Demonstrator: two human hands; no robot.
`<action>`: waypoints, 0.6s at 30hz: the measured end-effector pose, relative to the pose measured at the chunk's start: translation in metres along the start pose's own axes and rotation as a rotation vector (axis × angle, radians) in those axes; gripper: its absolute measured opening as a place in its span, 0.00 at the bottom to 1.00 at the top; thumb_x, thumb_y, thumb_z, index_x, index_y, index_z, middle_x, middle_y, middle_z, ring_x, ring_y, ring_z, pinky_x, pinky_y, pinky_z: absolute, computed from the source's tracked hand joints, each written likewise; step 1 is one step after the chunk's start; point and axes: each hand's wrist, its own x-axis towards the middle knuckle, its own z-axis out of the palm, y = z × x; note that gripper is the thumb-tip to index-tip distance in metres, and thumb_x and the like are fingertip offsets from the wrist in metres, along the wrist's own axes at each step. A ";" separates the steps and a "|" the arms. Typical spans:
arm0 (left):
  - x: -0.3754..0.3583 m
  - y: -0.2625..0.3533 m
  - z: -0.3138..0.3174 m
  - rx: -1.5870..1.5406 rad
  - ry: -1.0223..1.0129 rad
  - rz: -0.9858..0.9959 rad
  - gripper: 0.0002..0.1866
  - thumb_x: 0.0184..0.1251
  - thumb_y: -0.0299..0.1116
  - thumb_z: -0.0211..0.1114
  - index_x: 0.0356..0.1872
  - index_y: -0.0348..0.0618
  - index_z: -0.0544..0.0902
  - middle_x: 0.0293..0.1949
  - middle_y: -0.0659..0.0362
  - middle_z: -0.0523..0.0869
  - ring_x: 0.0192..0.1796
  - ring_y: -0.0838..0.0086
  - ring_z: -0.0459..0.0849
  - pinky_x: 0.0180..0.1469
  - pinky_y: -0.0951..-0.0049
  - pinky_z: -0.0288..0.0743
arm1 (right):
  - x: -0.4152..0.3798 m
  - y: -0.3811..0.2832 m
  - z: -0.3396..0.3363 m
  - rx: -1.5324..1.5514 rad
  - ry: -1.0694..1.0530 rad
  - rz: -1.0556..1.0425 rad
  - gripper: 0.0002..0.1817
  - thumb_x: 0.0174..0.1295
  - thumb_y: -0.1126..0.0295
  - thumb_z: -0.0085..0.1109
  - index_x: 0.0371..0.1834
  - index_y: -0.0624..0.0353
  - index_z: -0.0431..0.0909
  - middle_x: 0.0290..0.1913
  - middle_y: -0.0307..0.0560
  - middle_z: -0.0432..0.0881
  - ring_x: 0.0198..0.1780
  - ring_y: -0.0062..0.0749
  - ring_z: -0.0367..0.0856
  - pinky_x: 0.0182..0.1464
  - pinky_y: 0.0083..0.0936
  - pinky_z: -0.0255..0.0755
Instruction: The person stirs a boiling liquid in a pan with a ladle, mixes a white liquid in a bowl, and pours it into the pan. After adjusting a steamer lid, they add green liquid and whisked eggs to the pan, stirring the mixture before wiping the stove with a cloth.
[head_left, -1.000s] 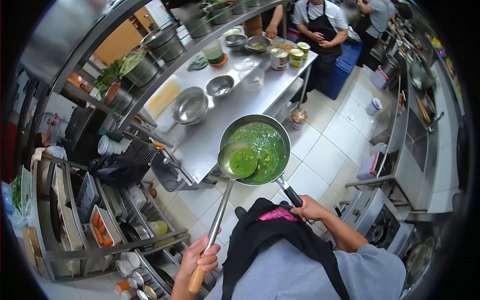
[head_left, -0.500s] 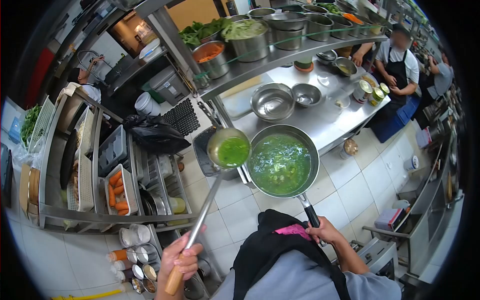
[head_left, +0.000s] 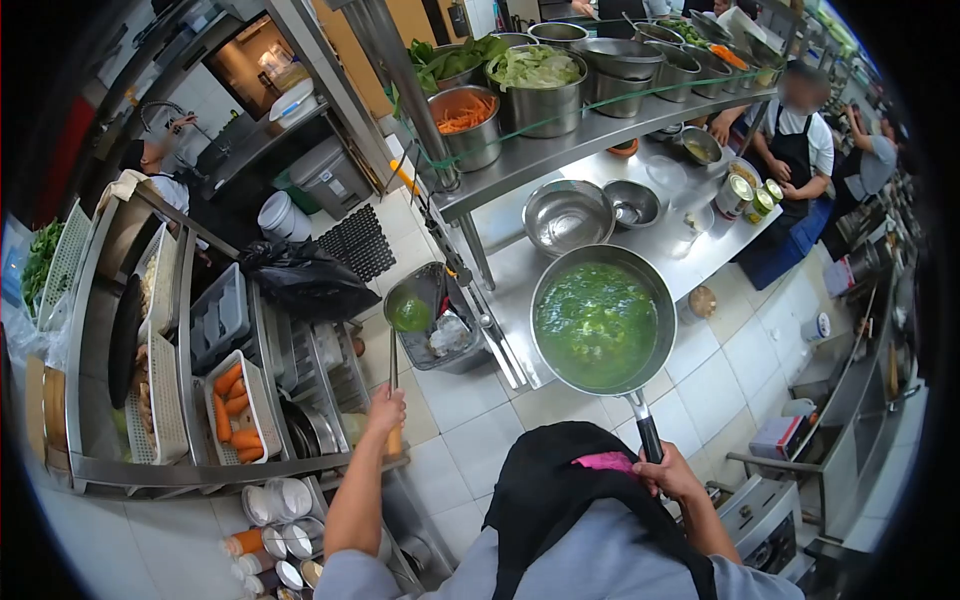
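My left hand [head_left: 387, 410] is wrapped round the wooden handle of a long metal ladle [head_left: 393, 362]. The ladle's bowl holds green liquid and overlaps the left part of a dark bin [head_left: 436, 366] with crumpled plastic inside. Closed on its black handle, my right hand [head_left: 664, 470] carries a deep saucepan [head_left: 664, 340] in front of me. Green liquid with small floating bits fills much of the pan, which overlaps the front edge of the steel table in this view.
Two metal bowls and several cans stand on the steel table [head_left: 505, 270]. Above it, a shelf [head_left: 545, 145] bears pots of vegetables. Carrots [head_left: 232, 408] fill a basket at left. One person [head_left: 795, 145] stands beyond the table; another works at a sink [head_left: 215, 150].
My left hand has swung the ladle forward and left, from beside the pan's rim to over the bin. The pan, still in my right hand, sits farther right in view.
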 end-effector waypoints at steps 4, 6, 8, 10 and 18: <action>0.038 -0.042 0.033 0.266 0.248 0.156 0.07 0.77 0.35 0.61 0.46 0.48 0.72 0.23 0.64 0.75 0.19 0.79 0.72 0.18 0.70 0.68 | -0.008 0.005 -0.013 0.091 0.061 -0.018 0.14 0.61 0.74 0.71 0.31 0.56 0.70 0.17 0.37 0.73 0.14 0.22 0.72 0.17 0.22 0.66; 0.055 -0.056 0.053 -0.193 0.176 0.105 0.07 0.78 0.38 0.58 0.49 0.49 0.75 0.22 0.66 0.72 0.18 0.78 0.70 0.18 0.71 0.66 | -0.014 0.007 -0.026 0.087 0.098 -0.024 0.14 0.61 0.73 0.71 0.31 0.56 0.69 0.17 0.37 0.73 0.14 0.22 0.72 0.17 0.22 0.66; 0.073 -0.057 0.048 -0.859 -0.002 -0.126 0.11 0.81 0.42 0.54 0.54 0.50 0.76 0.21 0.69 0.68 0.17 0.81 0.68 0.18 0.76 0.63 | -0.018 0.000 -0.040 0.112 0.067 -0.038 0.14 0.63 0.72 0.69 0.30 0.55 0.69 0.17 0.37 0.73 0.16 0.21 0.73 0.19 0.22 0.66; 0.045 -0.044 0.045 -1.493 -0.438 -0.074 0.19 0.85 0.44 0.48 0.65 0.44 0.74 0.22 0.71 0.64 0.18 0.85 0.65 0.20 0.82 0.61 | -0.019 0.004 -0.062 0.142 0.043 -0.066 0.15 0.64 0.72 0.68 0.28 0.55 0.68 0.17 0.37 0.73 0.16 0.21 0.73 0.19 0.22 0.67; -0.176 0.031 0.104 -1.549 -0.684 -0.051 0.30 0.86 0.48 0.45 0.80 0.45 0.58 0.23 0.64 0.70 0.19 0.79 0.71 0.22 0.75 0.69 | -0.007 -0.009 -0.179 0.050 0.054 -0.080 0.13 0.64 0.73 0.67 0.28 0.56 0.70 0.17 0.38 0.75 0.15 0.22 0.74 0.19 0.22 0.67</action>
